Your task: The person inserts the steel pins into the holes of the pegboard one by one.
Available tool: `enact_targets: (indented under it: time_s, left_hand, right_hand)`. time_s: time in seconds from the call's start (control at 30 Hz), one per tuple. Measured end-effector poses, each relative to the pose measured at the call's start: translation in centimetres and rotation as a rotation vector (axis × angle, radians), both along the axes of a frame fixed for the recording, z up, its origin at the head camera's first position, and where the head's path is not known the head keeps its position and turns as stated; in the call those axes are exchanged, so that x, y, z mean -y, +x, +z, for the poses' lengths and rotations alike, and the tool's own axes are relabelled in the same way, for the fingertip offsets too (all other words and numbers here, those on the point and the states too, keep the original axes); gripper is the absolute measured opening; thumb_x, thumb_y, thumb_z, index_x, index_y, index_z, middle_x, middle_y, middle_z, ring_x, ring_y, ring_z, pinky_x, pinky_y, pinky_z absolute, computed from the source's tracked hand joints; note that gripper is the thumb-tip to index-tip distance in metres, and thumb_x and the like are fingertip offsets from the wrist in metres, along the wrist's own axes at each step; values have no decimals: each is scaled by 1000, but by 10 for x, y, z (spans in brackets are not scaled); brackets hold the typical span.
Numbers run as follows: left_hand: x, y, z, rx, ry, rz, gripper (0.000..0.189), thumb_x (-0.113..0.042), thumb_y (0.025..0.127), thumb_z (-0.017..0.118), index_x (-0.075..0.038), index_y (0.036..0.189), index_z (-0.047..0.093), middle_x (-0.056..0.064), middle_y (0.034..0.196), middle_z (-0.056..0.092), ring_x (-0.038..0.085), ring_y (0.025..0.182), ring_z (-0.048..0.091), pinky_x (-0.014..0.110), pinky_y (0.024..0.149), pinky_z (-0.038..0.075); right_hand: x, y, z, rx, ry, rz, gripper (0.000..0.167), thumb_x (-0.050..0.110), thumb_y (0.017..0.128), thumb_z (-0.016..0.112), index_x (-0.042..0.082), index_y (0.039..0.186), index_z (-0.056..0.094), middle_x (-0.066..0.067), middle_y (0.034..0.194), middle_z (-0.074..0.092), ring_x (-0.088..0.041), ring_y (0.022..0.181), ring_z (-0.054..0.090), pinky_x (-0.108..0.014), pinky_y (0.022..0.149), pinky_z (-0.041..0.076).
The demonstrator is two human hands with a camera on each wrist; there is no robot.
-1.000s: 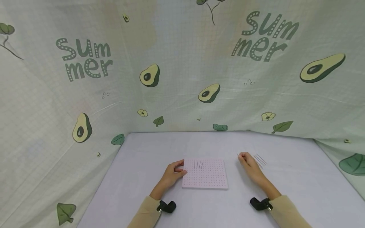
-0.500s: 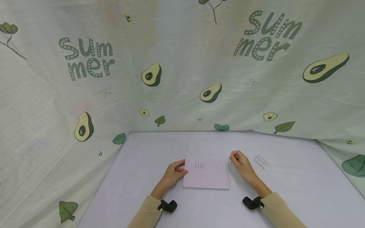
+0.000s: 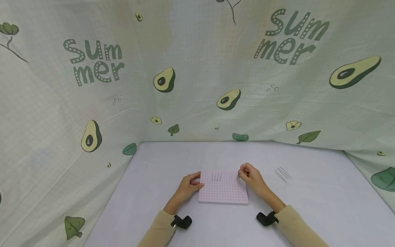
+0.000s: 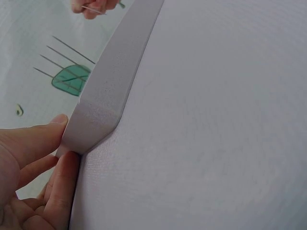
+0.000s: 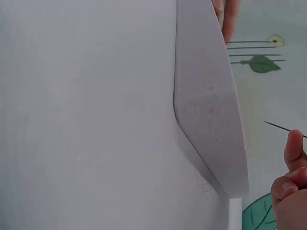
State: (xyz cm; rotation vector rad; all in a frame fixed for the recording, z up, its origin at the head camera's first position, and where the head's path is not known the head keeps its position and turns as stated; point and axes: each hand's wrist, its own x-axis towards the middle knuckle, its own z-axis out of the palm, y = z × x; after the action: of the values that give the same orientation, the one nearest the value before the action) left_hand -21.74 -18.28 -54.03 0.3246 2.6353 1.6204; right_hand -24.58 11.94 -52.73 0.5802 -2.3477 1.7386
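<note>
A pink pegboard [image 3: 223, 192], dotted with rows of small holes, lies flat on the table. My left hand [image 3: 186, 188] grips its left edge, thumb over the top and fingers against the side [image 4: 64, 184]. Several thin metal needles [image 3: 217, 177] stand upright in a row near the board's far left part. Over the far right corner, my right hand [image 3: 251, 176] pinches another needle [image 5: 277, 126] between thumb and fingertips. In the right wrist view this needle's tip points away from the fingers, apart from the board.
Several loose needles [image 3: 283, 174] lie side by side on the white tabletop [image 3: 160, 157], right of the board. A pale curtain [image 3: 191, 68] printed with avocados and leaves hangs behind and at the sides. Each wrist wears a black camera.
My right hand has moved left with its needle, from beside the loose needles to above the board's far right corner. My left hand stays on the board's edge.
</note>
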Motion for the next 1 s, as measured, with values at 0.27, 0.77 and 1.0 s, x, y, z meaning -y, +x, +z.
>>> enact_targets:
  time_s: [0.27, 0.77, 1.0]
  left_hand:
    - [1, 0, 0, -2, -7, -5, 57, -10, 90, 75, 7, 139, 52, 22, 127, 61, 23, 97, 64, 24, 78, 50]
    - [0, 1, 0, 11, -9, 1, 56, -10, 91, 74, 5, 140, 52, 19, 128, 60, 22, 97, 62, 24, 79, 49]
    - [1, 1, 1, 15, -9, -2, 56, -11, 91, 74, 4, 141, 52, 19, 128, 60, 22, 98, 62, 23, 79, 48]
  right_hand:
    - [16, 2, 1, -23, 41, 52, 6, -8, 94, 59, -3, 93, 56, -5, 78, 65, -6, 66, 52, -19, 56, 43]
    - [33, 5, 0, -18, 103, 89, 9, -1, 97, 61, 8, 94, 58, 0, 81, 67, -8, 65, 43, -20, 56, 35]
    - [38, 6, 1, -34, 125, 90, 9, -1, 96, 60, 7, 95, 58, -2, 82, 66, -7, 65, 42, -20, 56, 34]
